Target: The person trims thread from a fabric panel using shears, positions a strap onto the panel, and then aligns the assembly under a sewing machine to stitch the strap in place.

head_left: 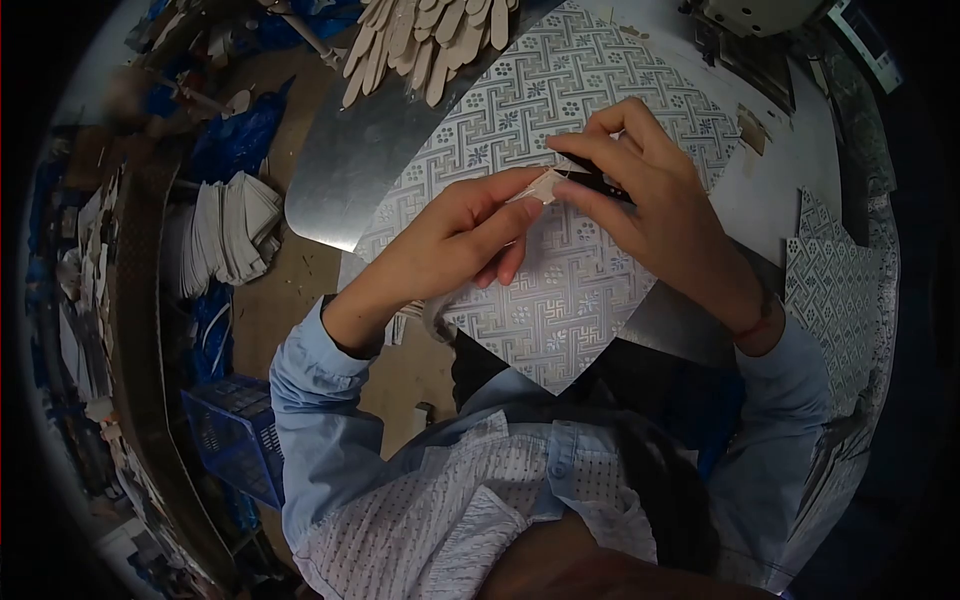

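Observation:
My left hand [465, 230] pinches a small pale strip [543, 187] between thumb and forefinger, its other fingers curled beneath. In my right hand [660, 185] is a pair of black-handled thread snips [603, 183], the blades pointing left at the strip's end. The fingertips of both hands nearly meet there. Under them a sheet of grey-and-white patterned material [590, 290] is spread over the work table, one corner hanging toward my lap.
A pile of pale rounded straps [430, 40] lies on the metal tabletop [340, 190] at the far left. Part of a sewing machine [760, 15] stands at the top right. More patterned sheets [835, 310] hang at the right. Left of the table are a white stack [235, 230] and a blue crate [235, 435].

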